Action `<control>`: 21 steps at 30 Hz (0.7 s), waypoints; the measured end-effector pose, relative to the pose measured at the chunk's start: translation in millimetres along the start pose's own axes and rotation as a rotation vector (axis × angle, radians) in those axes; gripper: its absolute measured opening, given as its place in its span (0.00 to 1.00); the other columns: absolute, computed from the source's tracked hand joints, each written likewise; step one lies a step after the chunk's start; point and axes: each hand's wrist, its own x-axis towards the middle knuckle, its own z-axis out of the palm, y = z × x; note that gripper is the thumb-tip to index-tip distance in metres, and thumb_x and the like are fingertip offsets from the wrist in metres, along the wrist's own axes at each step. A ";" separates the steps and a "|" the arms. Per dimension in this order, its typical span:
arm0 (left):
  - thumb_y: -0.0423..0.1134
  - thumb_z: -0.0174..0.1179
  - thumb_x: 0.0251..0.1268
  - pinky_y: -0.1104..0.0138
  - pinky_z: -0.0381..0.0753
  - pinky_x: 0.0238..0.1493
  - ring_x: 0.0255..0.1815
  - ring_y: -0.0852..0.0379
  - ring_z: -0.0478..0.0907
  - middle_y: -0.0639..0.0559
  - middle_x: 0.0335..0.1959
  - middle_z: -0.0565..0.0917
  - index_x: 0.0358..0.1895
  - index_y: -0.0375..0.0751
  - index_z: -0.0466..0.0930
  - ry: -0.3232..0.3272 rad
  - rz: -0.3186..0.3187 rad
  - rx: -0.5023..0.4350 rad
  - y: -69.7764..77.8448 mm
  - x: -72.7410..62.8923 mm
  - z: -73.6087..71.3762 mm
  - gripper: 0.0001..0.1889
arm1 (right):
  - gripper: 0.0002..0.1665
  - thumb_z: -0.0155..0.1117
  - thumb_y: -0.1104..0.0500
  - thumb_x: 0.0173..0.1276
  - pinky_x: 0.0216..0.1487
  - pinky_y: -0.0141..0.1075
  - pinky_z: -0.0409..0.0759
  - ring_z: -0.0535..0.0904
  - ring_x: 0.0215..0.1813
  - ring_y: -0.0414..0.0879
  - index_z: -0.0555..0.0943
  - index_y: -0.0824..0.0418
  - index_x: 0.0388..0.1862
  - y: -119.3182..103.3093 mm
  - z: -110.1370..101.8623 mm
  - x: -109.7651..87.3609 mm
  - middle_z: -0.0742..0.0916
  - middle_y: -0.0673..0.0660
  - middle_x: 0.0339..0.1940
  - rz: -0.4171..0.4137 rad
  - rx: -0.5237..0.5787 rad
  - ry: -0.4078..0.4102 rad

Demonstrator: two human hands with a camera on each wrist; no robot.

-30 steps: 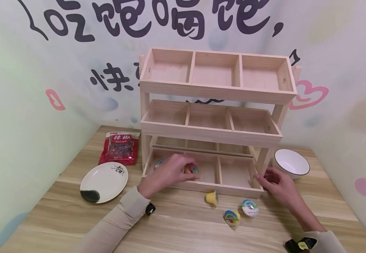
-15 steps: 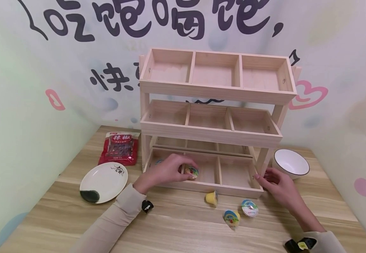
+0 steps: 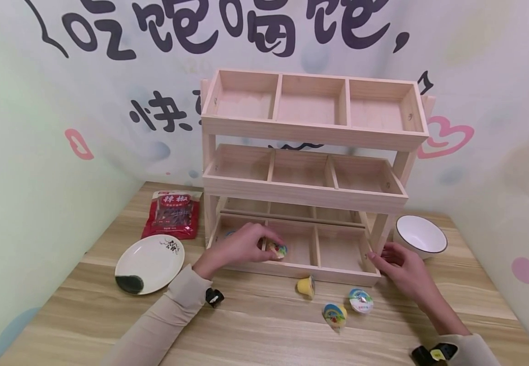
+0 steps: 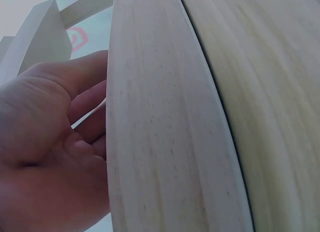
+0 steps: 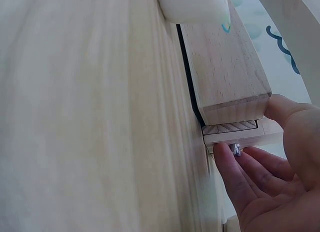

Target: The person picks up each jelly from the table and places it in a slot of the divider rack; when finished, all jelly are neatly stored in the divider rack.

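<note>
My left hand (image 3: pixel 243 245) reaches into the bottom tier of a wooden three-tier rack (image 3: pixel 305 195). Its thumb and index finger are curled round a small jelly cup (image 3: pixel 278 249) with a printed lid, low in the middle compartment. In the left wrist view the tier's front board hides the fingertips and the cup. Another jelly cup (image 3: pixel 230 234) peeks out behind the hand in the left compartment. My right hand (image 3: pixel 403 267) grips the right end of the bottom tier. In the right wrist view its thumb lies at the board's edge, fingers beside a metal bolt (image 5: pixel 235 149).
Three jelly cups, a yellow one (image 3: pixel 306 287), one lid up (image 3: pixel 361 300) and a tilted one (image 3: pixel 335 316), lie before the rack. A white plate (image 3: pixel 154 259) and a red chili packet (image 3: pixel 173 213) are at left; a white bowl (image 3: pixel 422 235) stands right.
My left hand has lowered the jelly cup slightly within the middle compartment and drawn a little left, so more of its lid shows. My right hand has stayed in place.
</note>
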 end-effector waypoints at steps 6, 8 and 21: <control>0.34 0.74 0.68 0.71 0.81 0.44 0.48 0.56 0.84 0.49 0.55 0.93 0.54 0.44 0.93 0.010 -0.027 0.003 2.9 0.6 -0.5 0.13 | 0.32 0.70 0.41 0.78 0.49 0.21 0.82 0.83 0.50 0.28 0.82 0.64 0.66 -0.2 -0.2 0.1 0.90 0.65 0.59 -0.013 0.002 0.008; 0.35 0.75 0.68 0.68 0.82 0.45 0.47 0.55 0.84 0.50 0.53 0.93 0.54 0.44 0.93 0.021 -0.039 -0.002 4.1 1.0 0.8 0.13 | 0.32 0.70 0.41 0.78 0.49 0.21 0.82 0.82 0.50 0.27 0.82 0.64 0.67 -0.1 -0.5 0.1 0.90 0.65 0.59 -0.012 0.003 0.008; 0.41 0.77 0.69 0.67 0.84 0.42 0.39 0.57 0.85 0.51 0.43 0.93 0.52 0.40 0.92 0.145 -0.015 0.059 5.3 4.1 13.5 0.13 | 0.33 0.70 0.42 0.78 0.49 0.21 0.82 0.82 0.50 0.28 0.81 0.64 0.68 0.0 -1.2 0.0 0.90 0.65 0.60 -0.006 -0.001 -0.007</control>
